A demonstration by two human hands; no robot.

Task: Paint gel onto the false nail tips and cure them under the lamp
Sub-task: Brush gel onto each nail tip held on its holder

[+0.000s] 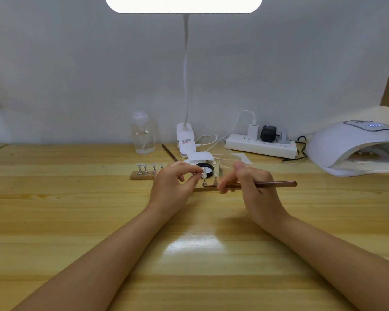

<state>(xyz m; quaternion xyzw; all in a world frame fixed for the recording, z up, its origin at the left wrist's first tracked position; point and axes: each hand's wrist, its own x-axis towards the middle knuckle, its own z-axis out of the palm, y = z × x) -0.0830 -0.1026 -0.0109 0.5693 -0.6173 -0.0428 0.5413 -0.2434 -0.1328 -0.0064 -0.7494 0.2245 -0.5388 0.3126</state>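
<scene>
My left hand (177, 180) pinches a small metal stand with a white nail tip (203, 172) on it, lifted above the table. My right hand (248, 179) grips a brown gel brush (279, 184), its handle pointing right and its tip toward the left hand. A wooden holder strip (140, 176) behind the left hand carries several nail tips on metal stands. Two more stands (209, 182) sit on a second strip between my hands. A black-rimmed jar of white gel (208, 170) lies just behind the held tip. The white curing lamp (355, 147) stands at the far right.
A clear liquid bottle (143, 135) stands at the back left. A clip desk lamp (184, 140) rises at centre back, beside a white power strip (261, 145) with plugs and cables. A small clear glass (228, 166) and a spare brush (169, 152) lie behind my hands.
</scene>
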